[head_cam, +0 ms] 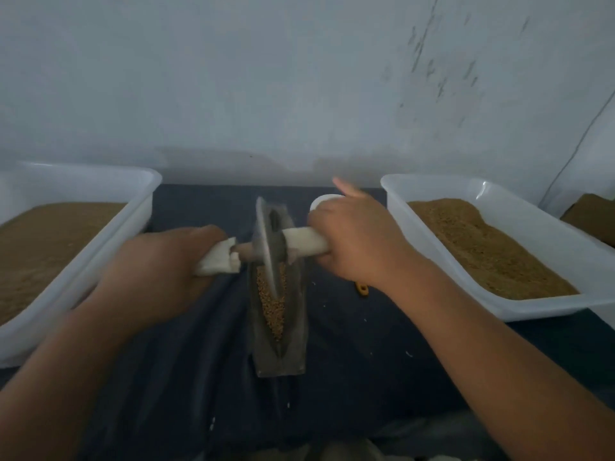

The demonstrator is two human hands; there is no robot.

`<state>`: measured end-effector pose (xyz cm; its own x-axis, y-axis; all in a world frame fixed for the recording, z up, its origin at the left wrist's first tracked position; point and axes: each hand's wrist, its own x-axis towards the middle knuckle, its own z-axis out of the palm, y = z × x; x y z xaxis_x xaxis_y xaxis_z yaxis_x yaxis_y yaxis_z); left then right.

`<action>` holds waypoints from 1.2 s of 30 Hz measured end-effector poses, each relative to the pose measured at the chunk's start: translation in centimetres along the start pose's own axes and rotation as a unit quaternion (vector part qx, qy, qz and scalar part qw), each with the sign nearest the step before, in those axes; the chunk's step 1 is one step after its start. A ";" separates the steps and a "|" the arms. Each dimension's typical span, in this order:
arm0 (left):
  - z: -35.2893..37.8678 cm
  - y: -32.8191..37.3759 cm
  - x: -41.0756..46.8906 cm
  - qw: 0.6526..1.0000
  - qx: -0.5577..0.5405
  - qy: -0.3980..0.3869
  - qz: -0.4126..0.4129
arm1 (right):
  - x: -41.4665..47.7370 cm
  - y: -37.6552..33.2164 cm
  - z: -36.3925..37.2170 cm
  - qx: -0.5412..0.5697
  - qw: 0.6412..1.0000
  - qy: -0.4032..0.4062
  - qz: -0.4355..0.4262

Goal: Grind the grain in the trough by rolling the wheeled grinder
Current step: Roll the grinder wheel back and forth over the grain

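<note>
A dark, boat-shaped trough [293,347] lies lengthwise on the dark cloth, with golden grain [274,311] heaped in its groove. A grey metal wheel [266,247] stands upright in the groove toward the far half. Its axle handles are wrapped in white cloth. My left hand [166,261] grips the left handle [219,261], fingers curled under it. My right hand [359,237] holds the right handle [304,242], with the index finger pointing up and away.
A white plastic tub [83,254] of brown meal stands at the left, another white tub [499,304] of coarser brown meal at the right. A small white cup [321,201] sits behind my right hand. A small yellow object [362,289] lies on the cloth. A wall is close behind.
</note>
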<state>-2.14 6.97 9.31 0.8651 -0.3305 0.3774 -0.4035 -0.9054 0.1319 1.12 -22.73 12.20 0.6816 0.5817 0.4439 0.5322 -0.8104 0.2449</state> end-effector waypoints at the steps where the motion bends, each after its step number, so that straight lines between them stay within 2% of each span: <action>1: 0.2 0.0 0.1 1.000 -0.006 -0.023 0.005 | -0.6 -0.2 0.5 0.019 0.998 -0.057 0.024; 3: 0.8 -0.3 0.1 0.998 0.012 -0.056 0.016 | -1.9 -0.8 2.1 0.033 0.992 -0.116 0.049; 10: 2.7 -0.1 0.3 0.990 0.085 -0.113 0.030 | -4.4 -0.4 4.7 0.046 0.987 -0.143 0.060; 15: 3.0 0.4 0.6 0.981 0.140 -0.134 -0.016 | -6.1 0.6 3.8 0.044 0.978 -0.167 0.119; 17: 3.4 0.7 0.9 0.977 0.175 -0.116 -0.022 | -6.1 0.3 3.8 0.037 0.981 -0.151 0.115; 21: 4.1 0.7 2.0 0.970 0.160 -0.161 -0.089 | -4.9 -0.3 4.3 0.039 0.984 -0.135 0.107; 26: 5.8 0.1 2.4 0.975 0.166 -0.111 -0.098 | -3.6 0.3 7.1 -0.019 0.983 -0.102 0.151; 31: 7.0 -0.9 6.9 0.977 0.172 -0.068 -0.103 | 0.4 1.9 10.1 -0.019 0.967 -0.126 0.219; 33: 7.1 -1.0 7.9 0.978 0.170 -0.063 -0.103 | 1.0 2.3 10.4 -0.018 0.966 -0.130 0.222; 36: 6.8 -0.8 6.8 0.979 0.167 -0.076 -0.092 | -0.6 2.2 9.7 -0.044 0.975 -0.119 0.183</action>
<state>6.09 3.60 5.61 0.9583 -0.1670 0.2319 -0.1393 -0.9815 -0.1312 6.77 -24.17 4.11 0.9203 0.2445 0.3053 0.1943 -0.9632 0.1857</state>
